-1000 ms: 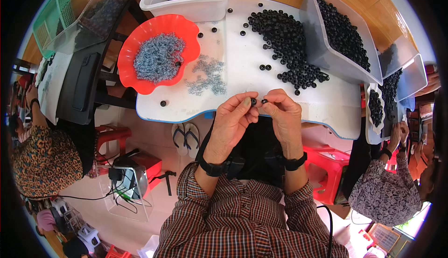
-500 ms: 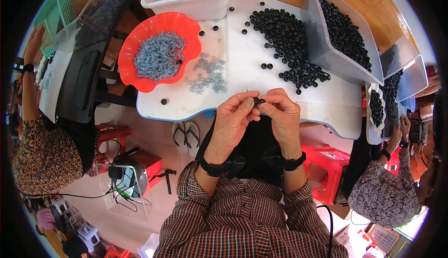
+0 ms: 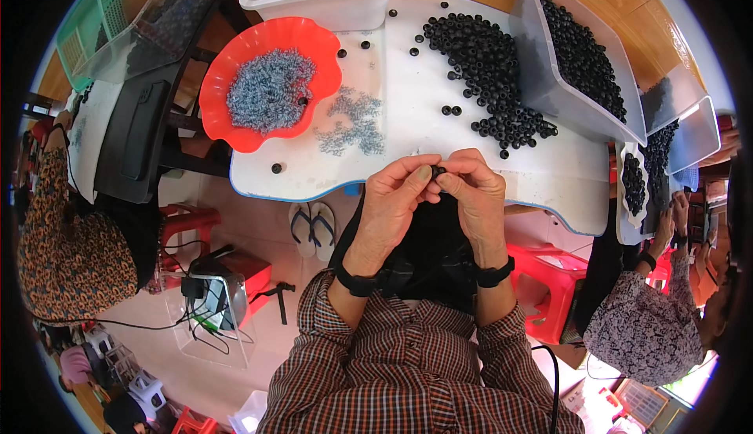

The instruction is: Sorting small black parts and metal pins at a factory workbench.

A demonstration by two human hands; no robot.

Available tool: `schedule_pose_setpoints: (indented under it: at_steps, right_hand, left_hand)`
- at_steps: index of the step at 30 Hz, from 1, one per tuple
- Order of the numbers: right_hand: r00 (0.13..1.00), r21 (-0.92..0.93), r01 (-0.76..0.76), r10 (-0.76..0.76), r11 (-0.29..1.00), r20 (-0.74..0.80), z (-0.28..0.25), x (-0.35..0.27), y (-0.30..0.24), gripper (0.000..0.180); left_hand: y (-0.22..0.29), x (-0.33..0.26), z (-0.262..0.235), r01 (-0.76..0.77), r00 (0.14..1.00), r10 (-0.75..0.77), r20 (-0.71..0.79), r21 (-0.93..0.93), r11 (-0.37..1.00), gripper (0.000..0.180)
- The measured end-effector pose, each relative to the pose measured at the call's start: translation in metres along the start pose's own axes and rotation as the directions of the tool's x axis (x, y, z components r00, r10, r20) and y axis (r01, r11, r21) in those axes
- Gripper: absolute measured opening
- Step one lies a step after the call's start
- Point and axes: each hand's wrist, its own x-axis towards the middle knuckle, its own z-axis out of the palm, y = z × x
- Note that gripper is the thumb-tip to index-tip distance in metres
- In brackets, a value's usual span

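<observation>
My left hand (image 3: 390, 198) and my right hand (image 3: 478, 198) meet at the near edge of the white table (image 3: 408, 104). Thumb and fingertips of both are pinched around a small round black part (image 3: 438, 173), mostly covered by the fingers. Beyond my hands lies a heap of similar black round parts (image 3: 474, 61), with a few loose ones nearby. To the left, tiny clear bluish pieces (image 3: 271, 89) fill a red scalloped bowl (image 3: 216, 85), where one black part also lies. More tiny clear pieces (image 3: 353, 124) are scattered on the tabletop beside it.
A white tub (image 3: 321, 2) with black parts stands at the back; a translucent bin (image 3: 541, 81) full of them tilts at the right. Co-workers (image 3: 78, 253) sit on both sides. Red stools (image 3: 541, 285) and sandals (image 3: 312, 230) are below the table.
Both hands keep nearly the same place, with the black part turned slightly between the fingertips. At the left, the co-worker's arm has shifted toward their table. The view has moved a little.
</observation>
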Motion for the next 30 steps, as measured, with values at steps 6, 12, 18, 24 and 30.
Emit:
schedule_pose_setpoints:
  at_steps: [6, 12, 18, 24, 30]
  right_hand:
    - [1.0, -0.072, 0.025, -0.025, 0.997, 0.001, -0.002, -0.001, -0.001, 0.017]
    - [0.999, -0.091, 0.035, -0.033, 0.995, 0.017, 0.001, -0.001, -0.004, 0.015]
    - [0.999, -0.143, 0.036, -0.036, 0.989, 0.008, -0.003, -0.003, 0.001, 0.014]
    - [0.996, -0.361, 0.088, -0.091, 0.929, 0.009, 0.001, -0.005, -0.006, 0.014]
    - [0.985, -0.561, 0.17, -0.163, 0.81, 0.064, 0.013, -0.004, -0.017, 0.016]
  left_hand:
    - [0.003, -0.001, 0.002, 0.021, 1.0, -0.019, -0.02, 0.124, 0.992, 0.027]
    - [0.001, -0.001, 0.004, -0.006, 0.997, 0.013, -0.077, 0.101, 0.995, 0.024]
    - [-0.006, -0.001, -0.002, -0.004, 0.998, 0.01, -0.068, 0.093, 0.996, 0.022]
    - [-0.001, -0.003, 0.005, -0.008, 0.992, 0.034, -0.123, 0.204, 0.979, 0.021]
    - [0.005, -0.007, 0.013, -0.032, 0.983, 0.097, -0.158, 0.369, 0.929, 0.023]
